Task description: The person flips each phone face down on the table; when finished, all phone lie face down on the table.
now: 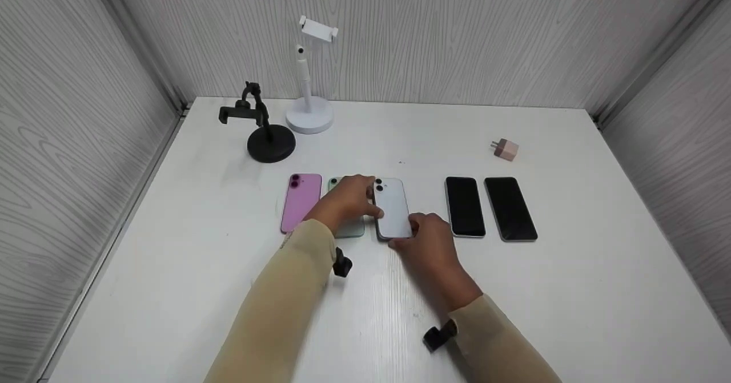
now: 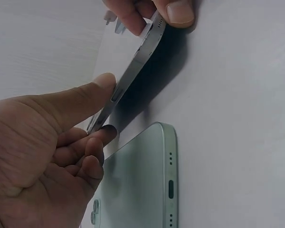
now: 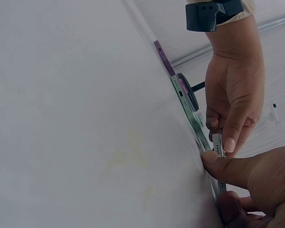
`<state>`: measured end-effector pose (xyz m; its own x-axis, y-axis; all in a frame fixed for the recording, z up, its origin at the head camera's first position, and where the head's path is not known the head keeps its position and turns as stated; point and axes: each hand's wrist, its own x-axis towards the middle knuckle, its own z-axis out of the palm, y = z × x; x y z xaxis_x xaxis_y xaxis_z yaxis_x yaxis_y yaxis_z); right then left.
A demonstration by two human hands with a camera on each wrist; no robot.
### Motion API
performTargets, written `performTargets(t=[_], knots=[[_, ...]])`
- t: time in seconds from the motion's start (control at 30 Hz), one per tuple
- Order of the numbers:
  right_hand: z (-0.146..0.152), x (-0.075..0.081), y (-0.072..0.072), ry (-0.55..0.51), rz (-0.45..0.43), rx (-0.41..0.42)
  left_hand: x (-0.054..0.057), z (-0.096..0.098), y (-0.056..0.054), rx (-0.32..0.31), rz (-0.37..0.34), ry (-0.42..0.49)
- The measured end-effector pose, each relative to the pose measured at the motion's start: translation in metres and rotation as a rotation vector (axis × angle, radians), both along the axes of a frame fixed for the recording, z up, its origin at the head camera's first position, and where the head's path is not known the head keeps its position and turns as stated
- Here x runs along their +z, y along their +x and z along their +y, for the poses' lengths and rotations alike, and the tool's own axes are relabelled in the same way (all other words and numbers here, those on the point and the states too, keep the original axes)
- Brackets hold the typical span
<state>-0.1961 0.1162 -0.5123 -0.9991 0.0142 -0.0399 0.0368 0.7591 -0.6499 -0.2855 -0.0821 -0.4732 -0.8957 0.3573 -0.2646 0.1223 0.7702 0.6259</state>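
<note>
Both hands hold a white smartphone (image 1: 392, 206), its back and two camera lenses facing up. The left hand (image 1: 349, 199) pinches its left long edge, thumb on one side and a finger underneath in the left wrist view. At the lower right corner, the right hand (image 1: 429, 246) grips the phone by its bottom end. The white phone (image 2: 128, 78) looks tilted, with a dark shadow below it. Under the left hand lies a green smartphone (image 2: 137, 175), back up and partly hidden in the head view. A pink smartphone (image 1: 301, 202) lies left of it, also back up.
Two phones lie screen up to the right: a black-screened phone (image 1: 465, 207) and another dark phone (image 1: 511, 209). Behind stand a black phone stand (image 1: 270, 143) and a white phone stand (image 1: 309, 115). A pink charger plug (image 1: 506, 149) lies at the back right.
</note>
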Motion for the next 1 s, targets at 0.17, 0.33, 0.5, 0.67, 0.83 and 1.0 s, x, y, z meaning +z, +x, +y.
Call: performTargets(t=[0.17,0.33,0.5,0.67,0.83,1.0], knots=[[0.0013,-0.0019,-0.0009,-0.028,-0.018,-0.011,-0.0012,0.0008,0.0005,0.01,-0.01,0.01],[0.0026,-0.0041,-0.0025,-0.049,-0.043,-0.023,-0.0011,0.001,0.0002,0.011,-0.025,0.007],[0.0025,-0.0037,-0.0028,-0.042,-0.045,-0.024,0.0,0.0014,0.001,0.009,-0.03,-0.013],[0.0019,-0.003,-0.0025,-0.051,-0.034,-0.021,0.0005,0.0038,0.0032,0.013,-0.025,-0.031],[0.0029,-0.0035,-0.0022,-0.061,-0.011,-0.013,-0.0005,0.0057,0.0055,0.002,-0.008,-0.031],[0.0033,-0.0027,-0.0015,-0.094,-0.015,-0.008,-0.0015,0.0069,0.0072,-0.019,0.009,-0.051]])
